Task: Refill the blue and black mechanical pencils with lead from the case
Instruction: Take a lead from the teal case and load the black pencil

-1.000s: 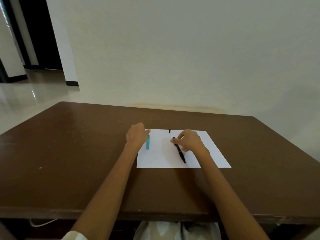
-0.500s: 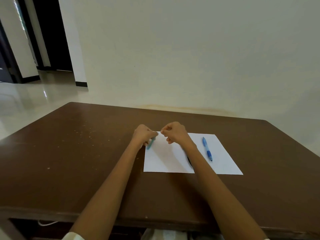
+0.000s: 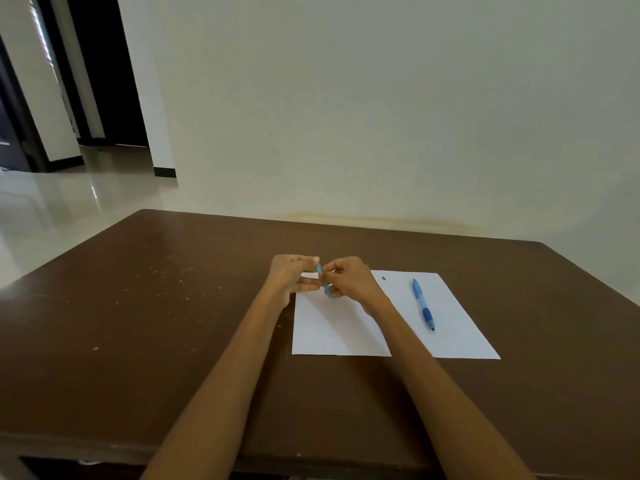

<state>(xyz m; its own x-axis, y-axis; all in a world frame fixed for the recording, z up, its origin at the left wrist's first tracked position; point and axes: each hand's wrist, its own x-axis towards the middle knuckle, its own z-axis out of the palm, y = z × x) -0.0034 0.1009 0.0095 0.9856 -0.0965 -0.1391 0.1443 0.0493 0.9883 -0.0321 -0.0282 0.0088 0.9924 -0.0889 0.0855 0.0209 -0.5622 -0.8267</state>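
Note:
A small teal lead case [image 3: 323, 282] is held just above the far left corner of a white paper sheet [image 3: 450, 327]. My left hand [image 3: 291, 275] grips it from the left, and my right hand [image 3: 349, 280] pinches it from the right. The blue mechanical pencil [image 3: 423, 304] lies on the right half of the sheet, tip towards me. A tiny dark cap [image 3: 383, 278] sits on the sheet near its far edge. The black pencil is hidden, probably under my right forearm.
The sheet lies on a brown wooden table [image 3: 173, 323] that stands against a pale wall. A doorway and shiny floor open at the far left.
My left hand lifted the teal case off the paper. My right hand let go of the black pencil and came over to pinch the case. The view shifted, showing the blue pencil.

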